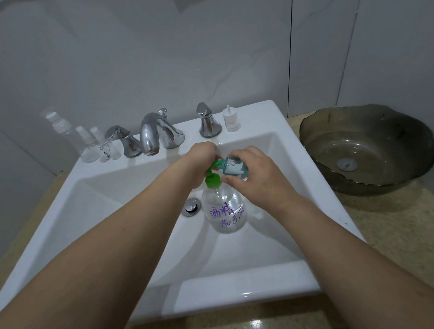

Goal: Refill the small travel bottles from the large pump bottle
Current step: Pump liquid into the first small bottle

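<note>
Nearest to us: white sink (243, 287) front rim, both our forearms reaching over it into the basin.

Large pump bottle (225, 209) stands upright in the basin, clear body, purple handwriting on it, green pump head (213, 177) on top. Drain plug (192, 206) sits just left of it.

Our left hand (200, 162) is curled over the green pump head, fingers wrapped on it; fingertips mostly hidden behind the hand, so we can't tell how hard it presses.

Our right hand (255, 177) grips a small travel bottle (235, 168), clear with bluish liquid inside, tilted on its side with its mouth right at the green spout. Thumb below, fingers curled over the top. Whether spout and mouth actually touch: can't tell.

Behind the hands, on the sink's back ledge: chrome faucet (149, 134) in the middle, a chrome handle (123, 139) to its left and another chrome handle (208, 120) to its right. A white pump cap (231, 120) stands just right of that handle.

Far left corner of the ledge: three empty clear spray bottles (92, 144) bunched together, upright.

Right of the sink, on the speckled counter (405, 229): a dark glass vessel basin (367, 145) with its own drain.

Grey tiled wall (204, 50) behind everything.
</note>
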### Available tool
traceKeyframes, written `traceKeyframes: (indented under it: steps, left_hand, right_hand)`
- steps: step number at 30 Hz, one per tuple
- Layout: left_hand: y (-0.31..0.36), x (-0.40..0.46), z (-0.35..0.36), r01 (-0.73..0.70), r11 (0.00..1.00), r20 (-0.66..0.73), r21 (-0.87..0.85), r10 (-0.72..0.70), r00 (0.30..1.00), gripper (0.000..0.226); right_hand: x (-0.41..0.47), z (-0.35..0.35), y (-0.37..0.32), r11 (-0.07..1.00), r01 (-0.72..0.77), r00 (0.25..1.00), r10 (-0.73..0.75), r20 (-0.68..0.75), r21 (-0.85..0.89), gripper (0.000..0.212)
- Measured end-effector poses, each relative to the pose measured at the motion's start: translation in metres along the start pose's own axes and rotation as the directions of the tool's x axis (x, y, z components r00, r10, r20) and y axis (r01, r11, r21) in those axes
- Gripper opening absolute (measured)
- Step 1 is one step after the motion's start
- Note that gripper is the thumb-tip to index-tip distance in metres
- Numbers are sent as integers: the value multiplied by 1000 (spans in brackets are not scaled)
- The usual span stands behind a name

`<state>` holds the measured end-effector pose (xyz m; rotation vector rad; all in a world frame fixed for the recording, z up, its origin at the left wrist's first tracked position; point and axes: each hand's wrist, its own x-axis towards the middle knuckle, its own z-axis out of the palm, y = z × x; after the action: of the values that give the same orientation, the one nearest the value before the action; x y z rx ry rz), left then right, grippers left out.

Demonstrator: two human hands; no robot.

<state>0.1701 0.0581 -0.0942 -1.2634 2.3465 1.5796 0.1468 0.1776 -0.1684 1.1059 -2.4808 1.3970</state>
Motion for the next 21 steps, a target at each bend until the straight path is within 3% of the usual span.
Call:
traceKeyframes:
  steps: [5,10,21]
  left_hand:
    - [-3,-1,2,61,998,23,4,-61,998,26]
    - [-10,2,6,49,999,23,-17,-48,999,16]
    - [0,-7,2,5,999,31,32,-6,999,24]
  right_hand:
    - [0,0,1,1000,-22,1000,22,8,-6,41]
    - [-2,1,3,999,-39,998,40,47,-17,41]
    - [-1,-1,0,1000,-20,999,20,35,-7,39]
